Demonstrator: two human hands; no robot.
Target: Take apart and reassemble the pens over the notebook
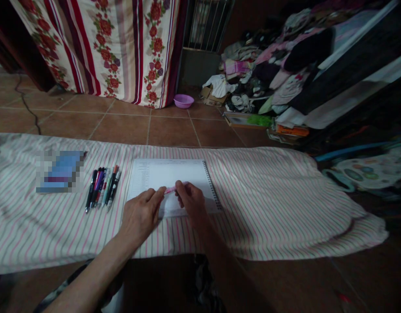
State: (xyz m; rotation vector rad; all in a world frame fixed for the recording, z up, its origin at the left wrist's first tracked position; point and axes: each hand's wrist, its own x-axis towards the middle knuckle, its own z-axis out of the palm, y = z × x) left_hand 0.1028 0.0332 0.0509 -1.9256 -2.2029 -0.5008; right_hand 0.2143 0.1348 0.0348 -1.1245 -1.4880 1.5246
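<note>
A slim pink pen [170, 190] is held level between my two hands, just above a white spiral notebook [187, 171]. My left hand [142, 213] has its fingers closed on the pen's left end. On the other end, my right hand [191, 199] pinches it between thumb and fingers, hiding that part. The notebook lies open with its wire coil along the right edge and faint print on the left of the page. To the left of it, several pens [103, 187] lie side by side in a bunch.
A striped cloth [268, 195] covers the low table. At its left lies a blurred-out blue rectangular item [63, 169]. Beyond, a purple basin [183, 101] stands on the tiled floor by a floral curtain [122, 52]. Piled clothes [272, 65] fill the right back.
</note>
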